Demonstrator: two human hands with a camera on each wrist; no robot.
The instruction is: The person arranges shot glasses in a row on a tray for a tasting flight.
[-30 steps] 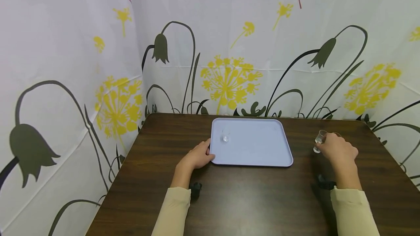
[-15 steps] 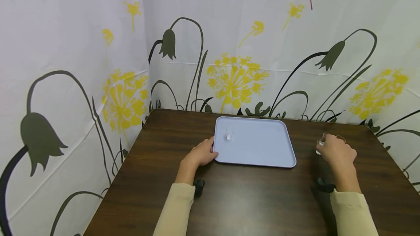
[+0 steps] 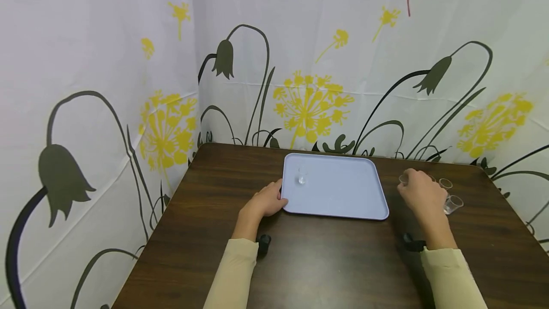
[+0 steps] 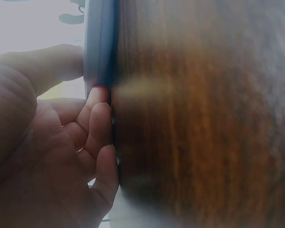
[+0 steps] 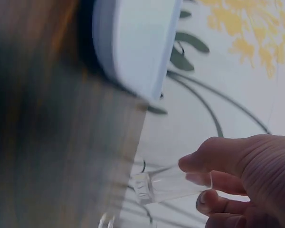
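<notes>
One clear shot glass [image 3: 302,179] stands toward the left of the pale blue tray [image 3: 336,194]. The right hand [image 3: 423,194] pinches a second glass [image 5: 171,186] off the tray; other glasses [image 3: 453,205] sit at right on the worktop [image 3: 330,261], so work looks early. The left hand [image 3: 267,199] grips the tray's left edge. Only the right wrist view shows the second glass's thick base.

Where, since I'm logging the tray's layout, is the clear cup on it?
In the head view, the clear cup stands on the left part of the tray, nearest the left hand gripping the tray's left edge.
</notes>
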